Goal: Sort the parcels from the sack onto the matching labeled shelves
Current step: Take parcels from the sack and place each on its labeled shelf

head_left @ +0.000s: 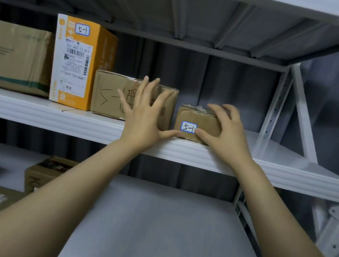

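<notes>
The right hand (227, 133) grips a small brown cardboard parcel (196, 121) labelled "5-1"; the left hand (146, 115) is spread wide; the tall orange carton (79, 63) also reads "5-1".

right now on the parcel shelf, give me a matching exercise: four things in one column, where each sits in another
Things:
1. orange box
2. small taped parcel
3. large brown carton
4. left hand

Places:
A. far left of the shelf
B. under the right hand, marked 5-1
C. open, in front of the flat cardboard box
D. upright, second from left, marked 5-1

Pairs: 1-D, 2-B, 3-A, 4-C
</notes>
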